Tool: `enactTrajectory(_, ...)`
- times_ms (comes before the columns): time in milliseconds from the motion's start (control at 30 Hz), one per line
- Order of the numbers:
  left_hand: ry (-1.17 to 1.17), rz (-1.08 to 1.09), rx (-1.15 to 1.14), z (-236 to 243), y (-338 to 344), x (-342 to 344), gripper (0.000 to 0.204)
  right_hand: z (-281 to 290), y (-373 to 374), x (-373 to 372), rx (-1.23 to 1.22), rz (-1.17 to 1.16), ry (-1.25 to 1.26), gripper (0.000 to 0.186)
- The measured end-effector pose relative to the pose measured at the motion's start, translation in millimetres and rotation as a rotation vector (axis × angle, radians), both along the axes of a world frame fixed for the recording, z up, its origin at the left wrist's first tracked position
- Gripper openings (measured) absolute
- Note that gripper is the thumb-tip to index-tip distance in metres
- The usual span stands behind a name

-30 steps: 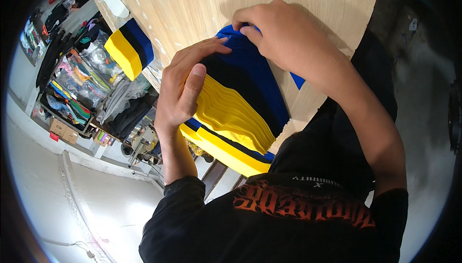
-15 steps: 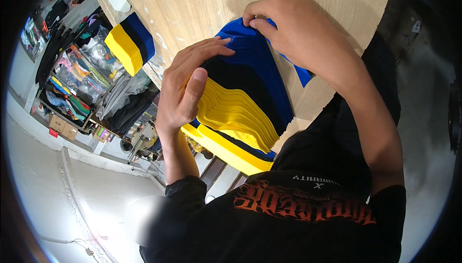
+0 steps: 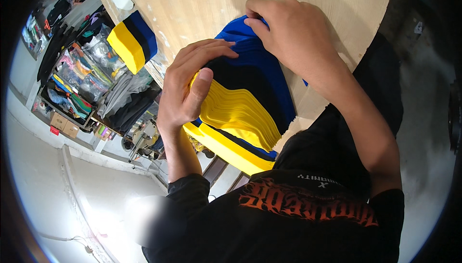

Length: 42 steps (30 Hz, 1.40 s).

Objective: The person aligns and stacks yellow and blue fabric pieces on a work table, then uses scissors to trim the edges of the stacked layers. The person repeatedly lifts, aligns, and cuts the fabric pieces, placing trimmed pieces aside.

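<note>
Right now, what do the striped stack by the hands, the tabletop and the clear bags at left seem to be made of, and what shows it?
Striped stack: fabric, matte, possibly knit; its thin layers bend softly.
Tabletop: wood or wood-look laminate, pale; grain shows, but I can't tell which.
Clear bags: probably thin plastic film, glossy; they crinkle, catch highlights and show colours through.

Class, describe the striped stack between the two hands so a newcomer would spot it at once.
Start at the pale wooden table at the top. Near its lower edge, between the left hand and the right hand, sits the striped stack, blue, black, then yellow. Its wavy yellow layers set it apart from the smaller pile at the table's left edge and the straighter lower pile.
</note>
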<state>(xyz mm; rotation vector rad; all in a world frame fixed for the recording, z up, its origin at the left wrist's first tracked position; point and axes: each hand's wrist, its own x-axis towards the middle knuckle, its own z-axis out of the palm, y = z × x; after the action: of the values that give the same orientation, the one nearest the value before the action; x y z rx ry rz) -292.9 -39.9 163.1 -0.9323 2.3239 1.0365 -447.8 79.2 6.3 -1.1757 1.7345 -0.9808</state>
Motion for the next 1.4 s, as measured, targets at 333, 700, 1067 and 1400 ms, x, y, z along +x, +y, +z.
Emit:
enactTrajectory(333, 0.052, -0.004, 0.002, -5, -1, 1, 0.055, 22, -47, -55, -0.124, -0.047, -0.183, 0.014)
enactTrajectory(700, 0.000, 0.157, -0.067, -19, -3, -20, 0.068, 54, -1, -123, -0.190, -0.442, -0.625, 0.024)
enactTrajectory(1067, 0.172, 0.409, -0.328, 12, 42, 0, 0.073, 92, 172, -216, 0.236, -0.548, -0.503, 0.024)
enactTrajectory(1400, 0.225, 0.552, -0.707, -57, 93, 7, 0.056, 113, 249, -277, 0.424, -0.493, -0.285, 0.021)
